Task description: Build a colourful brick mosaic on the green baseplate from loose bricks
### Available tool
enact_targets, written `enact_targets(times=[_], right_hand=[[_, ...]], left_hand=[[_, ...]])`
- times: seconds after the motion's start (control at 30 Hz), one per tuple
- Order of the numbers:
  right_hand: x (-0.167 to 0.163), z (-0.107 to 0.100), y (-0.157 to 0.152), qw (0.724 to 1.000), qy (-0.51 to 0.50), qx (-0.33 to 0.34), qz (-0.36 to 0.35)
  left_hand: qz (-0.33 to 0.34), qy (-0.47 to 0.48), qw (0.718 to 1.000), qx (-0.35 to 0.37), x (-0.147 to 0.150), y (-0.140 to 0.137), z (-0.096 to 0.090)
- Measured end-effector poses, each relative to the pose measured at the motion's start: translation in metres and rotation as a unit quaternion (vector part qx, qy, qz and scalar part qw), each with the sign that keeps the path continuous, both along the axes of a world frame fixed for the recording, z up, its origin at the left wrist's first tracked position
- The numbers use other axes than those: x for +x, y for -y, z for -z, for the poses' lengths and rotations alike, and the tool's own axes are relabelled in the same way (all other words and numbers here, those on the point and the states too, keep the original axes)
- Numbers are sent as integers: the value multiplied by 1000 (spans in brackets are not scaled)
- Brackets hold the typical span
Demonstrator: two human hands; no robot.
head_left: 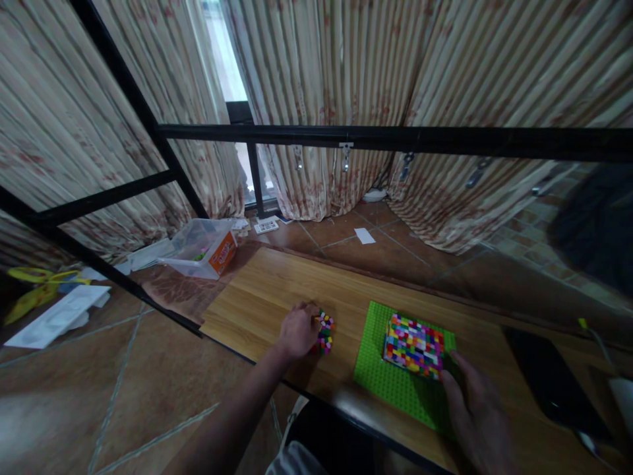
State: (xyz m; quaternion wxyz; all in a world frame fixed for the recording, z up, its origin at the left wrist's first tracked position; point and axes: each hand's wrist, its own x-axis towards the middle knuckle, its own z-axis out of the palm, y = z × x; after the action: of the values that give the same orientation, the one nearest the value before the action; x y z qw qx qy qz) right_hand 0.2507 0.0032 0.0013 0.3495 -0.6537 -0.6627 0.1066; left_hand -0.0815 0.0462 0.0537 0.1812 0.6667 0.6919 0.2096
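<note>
My left hand (299, 330) is over a small pile of loose coloured toy bricks (325, 332) on the wooden table. Its fingers are curled down at the pile's left side, and what they pinch, if anything, is hidden. To the right, a green studded baseplate (370, 359) lies flat with a many-coloured block built of small bricks (414, 346) standing on it. Beside the block's right end is my right hand (472, 402), thumb and forefinger apart. Whether its fingertips touch the block, I cannot tell.
On the wooden table (267, 284), a black phone-like slab (551, 376) lies at the right with a cable near it. Beyond the table's left end stands a clear plastic box (190, 264) with an orange label. A black metal bar (306, 135) crosses behind the table, before curtains.
</note>
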Motion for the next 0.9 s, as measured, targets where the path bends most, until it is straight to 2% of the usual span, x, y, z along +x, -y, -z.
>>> enact_targets(times=[0.33,0.57,0.67,0.73,0.8,0.9], right_hand=[[-13,-12,0,998,6,58,-1],[-35,-33,2,995,-34,91,-16],[-59,-43,1,993,-72,77,-51],[-81,-51,3,991,-100,57,-75],[-103,-58,6,983,-156,19,-93],[-130,-66,13,956,-259,-69,-120]], left_hand=[[-62,-37,995,-75,4,-5,2],[-65,-6,996,-67,4,-5,6],[-65,24,996,-51,4,-1,-1],[-41,64,997,-29,6,4,-10],[7,130,991,-6,13,15,-22],[85,258,962,-1,31,37,-35]])
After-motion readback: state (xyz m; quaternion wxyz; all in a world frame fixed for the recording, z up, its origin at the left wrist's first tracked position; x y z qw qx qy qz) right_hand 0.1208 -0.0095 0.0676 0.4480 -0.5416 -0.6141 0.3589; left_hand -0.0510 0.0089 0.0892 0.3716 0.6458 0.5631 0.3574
